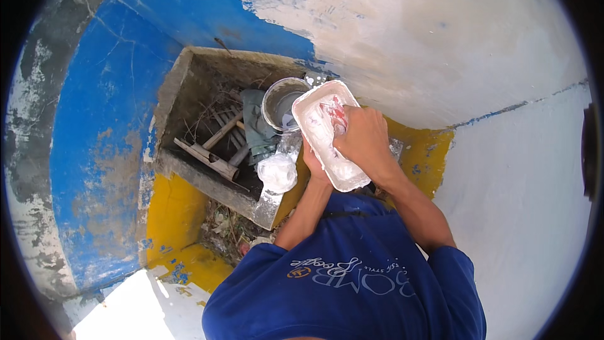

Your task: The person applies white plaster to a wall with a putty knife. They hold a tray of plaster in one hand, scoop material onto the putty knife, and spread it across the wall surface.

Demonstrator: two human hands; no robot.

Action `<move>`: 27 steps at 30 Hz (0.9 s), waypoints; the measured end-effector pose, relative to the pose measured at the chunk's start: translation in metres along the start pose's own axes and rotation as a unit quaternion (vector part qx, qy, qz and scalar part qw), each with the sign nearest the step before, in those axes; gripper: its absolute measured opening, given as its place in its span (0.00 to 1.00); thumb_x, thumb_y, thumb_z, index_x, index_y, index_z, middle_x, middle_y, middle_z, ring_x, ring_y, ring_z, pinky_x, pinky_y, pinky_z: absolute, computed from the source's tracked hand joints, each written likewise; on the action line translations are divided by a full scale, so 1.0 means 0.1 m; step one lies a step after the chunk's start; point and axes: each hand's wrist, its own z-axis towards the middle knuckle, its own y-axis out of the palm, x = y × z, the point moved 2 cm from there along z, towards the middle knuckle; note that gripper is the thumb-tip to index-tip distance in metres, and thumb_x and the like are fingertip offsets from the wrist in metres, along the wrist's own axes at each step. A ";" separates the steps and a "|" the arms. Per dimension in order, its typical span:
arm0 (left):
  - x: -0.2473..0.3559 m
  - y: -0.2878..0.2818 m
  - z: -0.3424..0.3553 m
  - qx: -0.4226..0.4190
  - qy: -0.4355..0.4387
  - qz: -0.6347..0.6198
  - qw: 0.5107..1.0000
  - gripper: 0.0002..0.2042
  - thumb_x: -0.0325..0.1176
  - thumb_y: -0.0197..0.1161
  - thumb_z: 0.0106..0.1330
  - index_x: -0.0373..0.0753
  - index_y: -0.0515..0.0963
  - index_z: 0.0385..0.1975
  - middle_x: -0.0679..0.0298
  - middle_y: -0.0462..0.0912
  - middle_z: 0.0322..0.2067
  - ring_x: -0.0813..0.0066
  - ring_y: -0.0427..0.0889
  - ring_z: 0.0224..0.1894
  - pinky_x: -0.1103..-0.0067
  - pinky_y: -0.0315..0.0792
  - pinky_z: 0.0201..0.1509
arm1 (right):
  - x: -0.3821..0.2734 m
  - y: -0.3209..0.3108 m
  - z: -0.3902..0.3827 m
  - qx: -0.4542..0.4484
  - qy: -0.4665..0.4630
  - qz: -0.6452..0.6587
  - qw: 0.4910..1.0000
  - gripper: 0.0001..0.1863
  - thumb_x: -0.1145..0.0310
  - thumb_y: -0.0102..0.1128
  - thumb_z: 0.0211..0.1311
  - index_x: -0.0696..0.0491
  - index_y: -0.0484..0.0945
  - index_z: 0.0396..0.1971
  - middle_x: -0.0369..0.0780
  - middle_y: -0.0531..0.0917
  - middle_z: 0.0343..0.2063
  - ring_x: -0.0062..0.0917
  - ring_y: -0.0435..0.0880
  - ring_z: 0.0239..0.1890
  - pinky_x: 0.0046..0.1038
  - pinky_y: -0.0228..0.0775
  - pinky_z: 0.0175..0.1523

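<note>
Weathered masonry and patchy paint mark a painting site: a scuffed blue wall point(113, 75) stands well left of the left hand point(314, 162), a part-whitened wall point(402, 38) rises beyond the right hand point(363, 137), and a concrete box point(211, 187) of sticks point(223, 130) sits to their left.

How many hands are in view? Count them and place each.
2. The left hand supports the white tray along its left side, partly hidden by it; the right hand reaches in over the right rim.
</note>
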 end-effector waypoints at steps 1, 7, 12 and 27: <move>0.00 0.01 0.00 -0.007 -0.004 0.000 1.000 0.30 0.56 0.36 0.74 0.41 0.58 0.68 0.57 0.66 0.63 0.60 0.67 0.64 0.63 0.60 0.69 | -0.01 -0.03 0.01 0.015 0.003 -0.004 1.000 0.12 0.74 0.61 0.33 0.64 0.79 0.23 0.58 0.79 0.22 0.55 0.79 0.26 0.46 0.72 0.37; -0.01 0.01 0.03 0.036 0.014 0.040 0.998 0.29 0.55 0.36 0.74 0.41 0.58 0.68 0.57 0.67 0.63 0.60 0.67 0.64 0.64 0.60 0.69 | -0.03 0.02 0.00 0.016 -0.005 -0.015 1.000 0.13 0.74 0.59 0.32 0.65 0.79 0.23 0.59 0.79 0.22 0.54 0.80 0.28 0.46 0.72 0.38; -0.03 -0.13 0.00 0.028 0.005 -0.003 1.000 0.28 0.54 0.36 0.75 0.41 0.59 0.67 0.58 0.68 0.62 0.61 0.68 0.63 0.64 0.60 0.68 | -0.04 0.04 0.01 0.010 -0.010 0.030 0.999 0.13 0.74 0.59 0.32 0.64 0.79 0.23 0.59 0.79 0.22 0.54 0.80 0.27 0.46 0.72 0.37; -0.06 -0.05 0.03 -0.057 -0.028 -0.066 0.996 0.31 0.56 0.36 0.74 0.41 0.57 0.68 0.58 0.65 0.65 0.58 0.65 0.65 0.62 0.58 0.70 | -0.05 -0.03 0.06 0.023 -0.012 -0.008 1.000 0.11 0.73 0.59 0.33 0.63 0.80 0.21 0.58 0.78 0.20 0.54 0.79 0.26 0.45 0.72 0.36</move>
